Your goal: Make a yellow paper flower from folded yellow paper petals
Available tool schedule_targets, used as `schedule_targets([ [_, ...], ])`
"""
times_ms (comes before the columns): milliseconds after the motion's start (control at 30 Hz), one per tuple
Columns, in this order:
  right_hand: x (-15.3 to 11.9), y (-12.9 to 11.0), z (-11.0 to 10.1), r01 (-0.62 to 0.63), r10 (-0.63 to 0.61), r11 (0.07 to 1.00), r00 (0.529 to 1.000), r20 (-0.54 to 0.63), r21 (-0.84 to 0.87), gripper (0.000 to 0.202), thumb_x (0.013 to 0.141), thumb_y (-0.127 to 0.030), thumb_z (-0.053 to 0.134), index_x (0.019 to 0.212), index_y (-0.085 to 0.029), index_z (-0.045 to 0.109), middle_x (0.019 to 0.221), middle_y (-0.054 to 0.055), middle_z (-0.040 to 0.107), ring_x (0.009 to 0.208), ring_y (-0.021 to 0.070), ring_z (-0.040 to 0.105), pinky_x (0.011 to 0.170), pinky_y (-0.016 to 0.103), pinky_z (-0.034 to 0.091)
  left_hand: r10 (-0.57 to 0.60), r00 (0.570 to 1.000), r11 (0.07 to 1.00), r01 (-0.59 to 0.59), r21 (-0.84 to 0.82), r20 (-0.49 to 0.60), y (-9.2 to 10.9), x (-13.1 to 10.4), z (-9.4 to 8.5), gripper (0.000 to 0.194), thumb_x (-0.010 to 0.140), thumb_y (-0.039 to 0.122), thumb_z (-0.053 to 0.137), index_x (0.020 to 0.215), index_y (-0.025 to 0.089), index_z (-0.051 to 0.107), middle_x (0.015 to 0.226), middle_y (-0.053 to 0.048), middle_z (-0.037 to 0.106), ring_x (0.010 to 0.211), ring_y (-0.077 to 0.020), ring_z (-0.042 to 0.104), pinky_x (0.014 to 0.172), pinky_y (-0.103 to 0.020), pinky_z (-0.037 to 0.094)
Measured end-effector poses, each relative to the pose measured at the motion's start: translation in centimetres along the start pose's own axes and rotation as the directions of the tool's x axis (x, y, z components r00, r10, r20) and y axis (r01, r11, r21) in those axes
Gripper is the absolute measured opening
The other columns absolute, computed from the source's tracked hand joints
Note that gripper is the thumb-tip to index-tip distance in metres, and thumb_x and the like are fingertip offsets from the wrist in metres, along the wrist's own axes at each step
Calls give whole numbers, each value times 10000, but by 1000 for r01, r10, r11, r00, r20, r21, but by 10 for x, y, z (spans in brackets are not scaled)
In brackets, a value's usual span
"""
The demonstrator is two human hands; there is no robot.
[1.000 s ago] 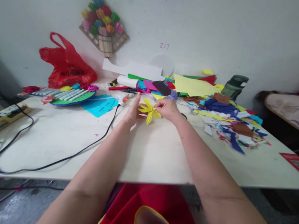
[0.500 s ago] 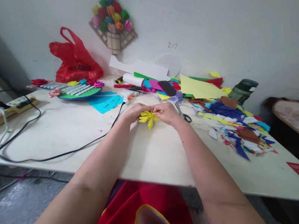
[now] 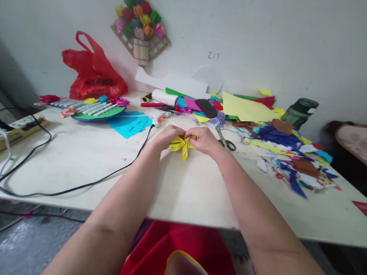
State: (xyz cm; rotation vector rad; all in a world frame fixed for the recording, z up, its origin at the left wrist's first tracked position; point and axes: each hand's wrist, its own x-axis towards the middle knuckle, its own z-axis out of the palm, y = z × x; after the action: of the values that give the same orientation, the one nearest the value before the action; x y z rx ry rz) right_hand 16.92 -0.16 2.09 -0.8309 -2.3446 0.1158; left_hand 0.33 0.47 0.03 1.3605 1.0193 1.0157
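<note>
Both my hands meet over the middle of the white table (image 3: pixel 195 195), around a yellow paper flower (image 3: pixel 182 145). My left hand (image 3: pixel 168 138) grips the flower from its left side, fingers closed. On the other side, my right hand (image 3: pixel 203 139) pinches the flower near its top centre. Several petals hang down and fan out below the fingers. The part between the fingertips is hidden. Just right of my right hand lie scissors (image 3: pixel 227 143). Behind my left hand rests a glue gun (image 3: pixel 157 118) with a black cord.
A red plastic bag (image 3: pixel 92 72), a green board with paper rolls (image 3: pixel 100 112) and blue paper (image 3: pixel 130 124) lie left. Coloured scraps (image 3: pixel 293 150) and a green bottle (image 3: pixel 299 111) are right. A phone (image 3: pixel 206 108) lies behind. A power strip (image 3: pixel 13 136) sits at the left edge.
The petals have shifted slightly in my fingers, and my right hand's fingers have curled a little differently over the flower. Both hands stay in nearly the same place.
</note>
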Motion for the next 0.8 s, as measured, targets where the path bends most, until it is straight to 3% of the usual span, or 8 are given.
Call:
schedule_targets([
  [133,1,-2,0,25,-25,1000,999,38,-17,270,653,-15,507,746,-152,720,749,43,716,695,145,624,688,249,448,-32,999,999,33,-18,16,4,-4,3,140,647,235,559,555,135,526,503,12,480,437,-73,425,430,-200,281],
  [367,2,-7,2,68,-57,993,991,117,-98,283,671,-14,508,761,-167,730,797,51,724,749,160,639,727,262,452,-1,1000,985,6,175,-27,7,-6,4,131,617,161,510,490,134,520,442,23,421,406,-64,381,413,-198,259],
  [667,1,0,4,16,-10,999,992,127,-46,294,675,-10,515,795,-163,735,834,47,737,780,156,660,749,247,470,38,998,955,-22,294,-48,3,-1,2,119,621,186,538,557,108,600,473,13,477,438,-74,416,450,-199,323],
  [800,2,0,5,21,-14,998,994,112,-63,284,676,-18,518,790,-161,735,827,51,736,779,163,660,753,258,471,12,993,953,25,302,-120,6,-2,5,103,613,152,549,526,117,589,463,19,465,432,-67,405,447,-195,312],
])
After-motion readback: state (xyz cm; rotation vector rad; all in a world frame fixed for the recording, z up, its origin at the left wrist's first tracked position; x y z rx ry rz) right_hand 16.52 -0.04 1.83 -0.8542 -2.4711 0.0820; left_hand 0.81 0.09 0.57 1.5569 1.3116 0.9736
